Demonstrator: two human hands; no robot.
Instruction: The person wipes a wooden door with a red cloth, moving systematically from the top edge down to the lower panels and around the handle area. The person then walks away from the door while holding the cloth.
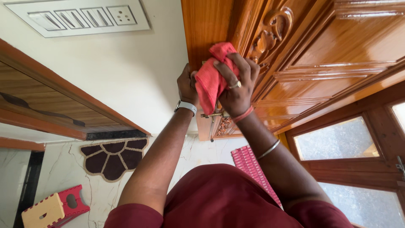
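Red cloth (pixel 209 82) pressed by right hand (pixel 237 86) against wooden door (pixel 320 46).

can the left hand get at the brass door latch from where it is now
Probably yes. The left hand is already at the door edge, just above the latch; only the hanging red cloth, held by the right hand, partly covers it.

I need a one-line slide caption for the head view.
Right hand presses a red cloth on a carved wooden door.

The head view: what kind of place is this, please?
Most likely the entrance of a home. A carved, polished wooden door fills the right, a flower-shaped doormat lies on the marble floor, and a wall switch panel is mounted nearby.
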